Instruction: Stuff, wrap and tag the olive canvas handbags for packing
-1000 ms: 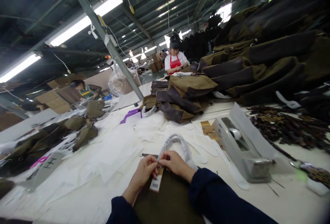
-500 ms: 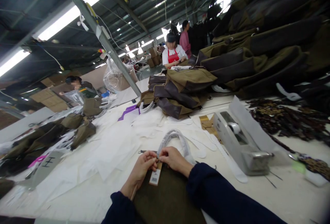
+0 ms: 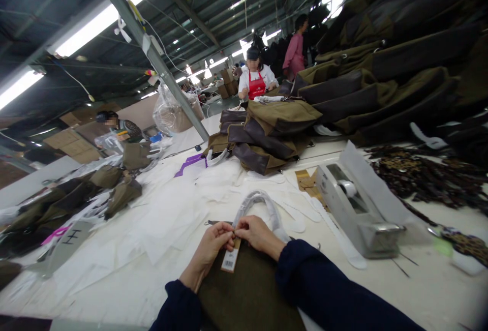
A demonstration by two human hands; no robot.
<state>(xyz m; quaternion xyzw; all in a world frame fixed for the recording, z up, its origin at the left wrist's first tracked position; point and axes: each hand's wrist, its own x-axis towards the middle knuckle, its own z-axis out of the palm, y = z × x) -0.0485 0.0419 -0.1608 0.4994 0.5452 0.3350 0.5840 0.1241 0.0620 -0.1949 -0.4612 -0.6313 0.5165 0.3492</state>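
An olive-green bag (image 3: 247,290) lies before me at the table's near edge, its top end away from me. Its handle (image 3: 261,200), wrapped in white material, arches up beyond my fingers. A white hang tag (image 3: 230,260) with a barcode, backed by a brown tag, rests on the bag. My left hand (image 3: 213,244) is closed in a pinch at the tag's top end. Fingertip to fingertip with it, my right hand (image 3: 259,237) pinches the same spot by the handle's base. The tag's fastening is mostly hidden between the fingers.
A grey tape dispenser (image 3: 358,209) stands to the right, near dark patterned straps (image 3: 415,178). Olive and brown bags (image 3: 274,127) are piled at the back and right; more bags (image 3: 87,188) lie left. White sheets (image 3: 163,209) cover the middle. Co-workers (image 3: 257,79) are beyond.
My hands stay pinched at the tag's top with only slight finger movement. In the background, a person in pink has moved right, and the co-worker in the red apron has straightened somewhat.
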